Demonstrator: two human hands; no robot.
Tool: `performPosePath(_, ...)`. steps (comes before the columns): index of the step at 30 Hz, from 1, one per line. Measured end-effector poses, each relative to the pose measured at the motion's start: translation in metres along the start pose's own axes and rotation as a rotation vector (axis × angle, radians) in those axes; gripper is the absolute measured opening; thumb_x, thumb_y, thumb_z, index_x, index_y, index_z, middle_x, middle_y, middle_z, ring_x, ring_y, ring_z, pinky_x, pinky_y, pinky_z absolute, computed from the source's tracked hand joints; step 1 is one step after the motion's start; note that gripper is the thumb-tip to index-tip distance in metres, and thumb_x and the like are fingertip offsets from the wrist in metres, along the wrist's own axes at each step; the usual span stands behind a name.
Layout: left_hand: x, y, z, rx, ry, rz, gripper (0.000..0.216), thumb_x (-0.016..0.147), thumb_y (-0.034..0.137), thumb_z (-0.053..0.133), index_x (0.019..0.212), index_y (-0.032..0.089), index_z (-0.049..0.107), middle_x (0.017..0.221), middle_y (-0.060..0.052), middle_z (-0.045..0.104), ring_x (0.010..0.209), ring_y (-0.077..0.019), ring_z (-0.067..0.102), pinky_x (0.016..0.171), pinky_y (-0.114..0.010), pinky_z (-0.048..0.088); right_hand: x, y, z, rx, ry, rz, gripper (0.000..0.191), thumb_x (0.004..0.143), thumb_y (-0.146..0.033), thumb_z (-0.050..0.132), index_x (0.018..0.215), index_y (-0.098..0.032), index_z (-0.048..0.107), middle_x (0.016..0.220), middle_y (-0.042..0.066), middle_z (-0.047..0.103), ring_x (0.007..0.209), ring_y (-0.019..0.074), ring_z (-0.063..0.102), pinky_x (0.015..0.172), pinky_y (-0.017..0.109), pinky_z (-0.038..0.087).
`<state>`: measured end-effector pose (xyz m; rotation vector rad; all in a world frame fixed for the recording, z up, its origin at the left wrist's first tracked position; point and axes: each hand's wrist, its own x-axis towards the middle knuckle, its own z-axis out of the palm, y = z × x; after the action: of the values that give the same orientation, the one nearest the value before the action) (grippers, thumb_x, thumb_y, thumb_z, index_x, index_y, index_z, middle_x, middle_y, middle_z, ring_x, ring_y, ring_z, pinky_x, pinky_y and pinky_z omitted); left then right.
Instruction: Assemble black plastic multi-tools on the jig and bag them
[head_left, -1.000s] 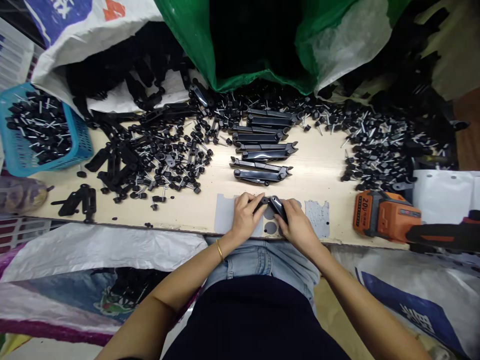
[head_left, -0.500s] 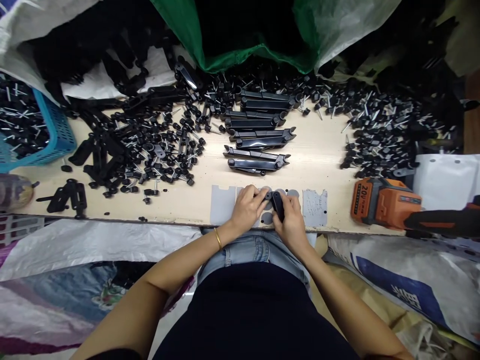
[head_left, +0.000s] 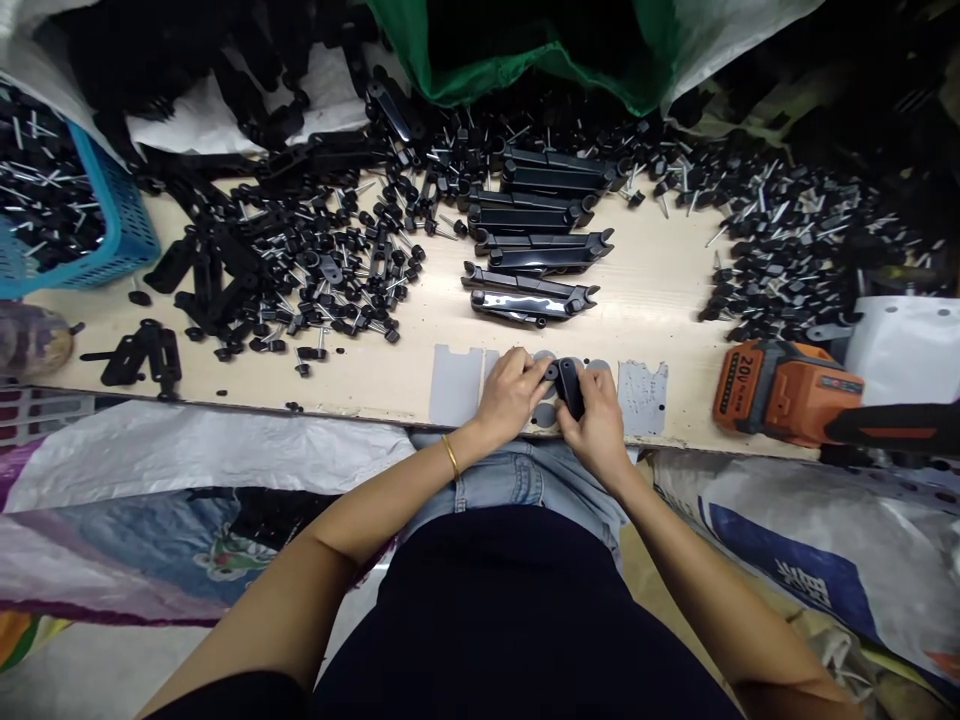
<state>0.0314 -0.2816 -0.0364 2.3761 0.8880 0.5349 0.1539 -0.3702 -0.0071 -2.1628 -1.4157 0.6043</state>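
Both hands met over the flat grey metal plate (head_left: 454, 385) lying at the near edge of the pale wooden desk (head_left: 652, 300). The left hand (head_left: 514, 395) was curled, fingertips pinching the round end of a small glossy black plastic piece (head_left: 568, 383). The right hand (head_left: 598, 425) was closed round its other end, so the piece sat just above the plate, between them. Held that close to the edge, a slipped grip would likely have sent the piece off the plate into the lap or down among the sacks. Pressing the ends together could also have nipped a fingertip. Just beyond the plate lay a stack of long black hinged arms (head_left: 536, 235), and beyond it to the left a scatter of black-headed steel pins (head_left: 330, 270). A careless reach might have knocked either. The orange cordless power tool (head_left: 784, 390), right of the plate, also sat near the edge.
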Motion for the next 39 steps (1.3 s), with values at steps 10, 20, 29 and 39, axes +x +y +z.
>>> performPosePath(10,0.003,0.001,-0.003,0.153,-0.048,0.046,0.025,0.089,0.017,0.051,0.113,0.012,0.054,0.090,-0.007,0.052,0.086,-0.0189,0.052,0.073,-0.029,0.047,0.002,-0.004,-0.003,-0.020,-0.040,0.000,0.051,0.074,-0.021,0.050,0.125,-0.015,0.048,0.098,0.010,0.048,0.089,0.0256,0.051,0.080,0.042,0.048)
performPosePath(20,0.004,-0.006,-0.003,0.085,-0.056,0.126,0.020,0.089,0.021,0.053,0.108,0.017,0.056,0.087,-0.003,0.050,0.081,-0.0165,0.051,0.071,-0.027,0.047,0.001,0.006,-0.010,-0.008,-0.110,-0.104,0.058,0.070,-0.018,0.050,0.128,-0.016,0.045,0.100,0.010,0.045,0.094,0.0257,0.051,0.083,0.042,0.048)
performPosePath(29,-0.001,0.001,-0.005,0.016,-0.059,0.071,0.031,0.090,0.025,0.053,0.119,0.015,0.054,0.086,-0.004,0.053,0.083,-0.0190,0.051,0.074,-0.032,0.045,-0.006,-0.005,-0.002,0.006,-0.064,0.011,0.058,0.074,-0.015,0.047,0.131,-0.021,0.042,0.102,0.010,0.046,0.093,0.0266,0.052,0.080,0.044,0.050)
performPosePath(39,0.002,-0.011,-0.014,-0.126,-0.097,0.154,0.022,0.092,0.027,0.050,0.109,0.015,0.059,0.080,-0.003,0.051,0.080,-0.0172,0.049,0.073,-0.031,0.046,-0.015,-0.011,0.000,0.040,-0.115,-0.059,0.061,0.079,-0.010,0.043,0.138,-0.017,0.032,0.096,0.010,0.042,0.090,0.0239,0.050,0.082,0.043,0.050)
